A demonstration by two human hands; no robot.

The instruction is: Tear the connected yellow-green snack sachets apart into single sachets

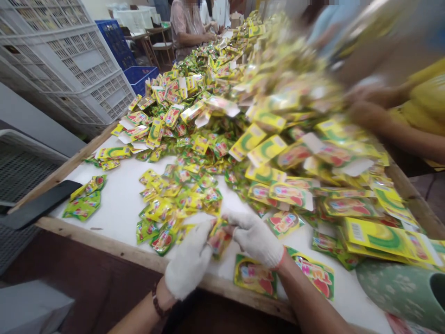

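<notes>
Near the near edge of the worktop (pixel 118 197), a packet (pixel 220 237) is pinched between the fingertips of the left hand (pixel 190 260) and of the right hand (pixel 257 239), both gloved; whether it is open or sealed cannot be told, because it is blurred. If the grip is loosened on its shiny film, it could be dropped across the wooden rim (pixel 121 252) to the floor (pixel 118 287). Of two flat packs, one (pixel 255 274) lies left of the right forearm (pixel 306 297) and one (pixel 314 274) right of it; they could be dragged by this arm. The sachets (pixel 160 208) just beyond the left hand could be scattered by a careless knuckle. A slide of the boxes (pixel 292 195), heaped steeply on the right, could be caused by a bump.

The surface is white and is framed with wood; at left, a black slab (pixel 45 204) is laid over the frame. Farther, white crates (pixel 76 60) are stacked at left, with a blue crate (pixel 141 76) behind. A person in yellow (pixel 426 102) is seen at right, and another person (pixel 186 30) at the far left side.
</notes>
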